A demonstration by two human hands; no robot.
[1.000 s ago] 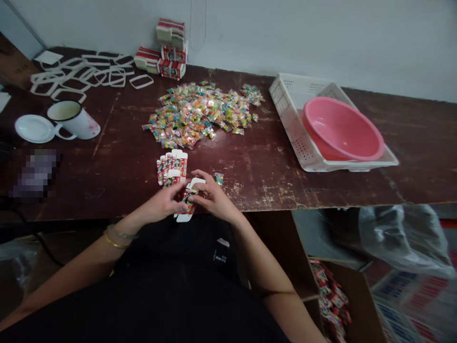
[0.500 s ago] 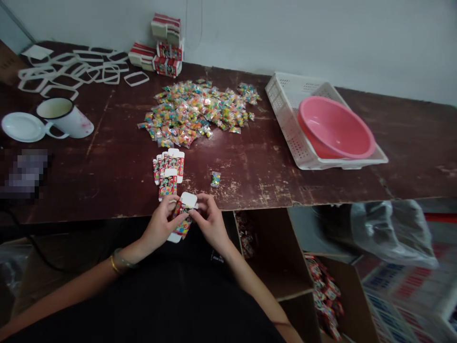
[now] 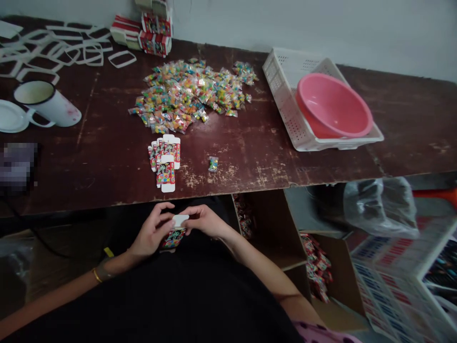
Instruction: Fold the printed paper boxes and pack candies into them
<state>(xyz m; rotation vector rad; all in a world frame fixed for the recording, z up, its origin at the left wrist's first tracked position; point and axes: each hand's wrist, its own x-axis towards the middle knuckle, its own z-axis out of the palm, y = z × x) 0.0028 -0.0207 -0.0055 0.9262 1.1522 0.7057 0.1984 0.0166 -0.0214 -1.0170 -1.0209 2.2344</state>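
A small printed candy box (image 3: 173,237) with a white flap at its top is between my two hands, just below the table's front edge. My left hand (image 3: 153,232) grips it from the left side. At the upper right, the fingers of my right hand (image 3: 202,221) pinch near the white flap. Several flattened boxes of the same print (image 3: 165,172) lie overlapping on the table above my hands. To their right sits a single wrapped candy (image 3: 213,164). Farther back spreads a large pile of wrapped candies (image 3: 193,95). The underside of the held box is hidden.
A white plastic basket (image 3: 283,102) holds a pink basin (image 3: 335,107) on the right. Stacked flat boxes (image 3: 155,43) stand by the wall. On the left are an enamel mug (image 3: 53,105), its lid and white band loops (image 3: 59,45). Cardboard boxes (image 3: 274,233) with red packets sit below the table.
My hands have moved down toward my lap with the box, which is now tilted so its flap faces up. The camera view has shifted, so the table things appear higher.
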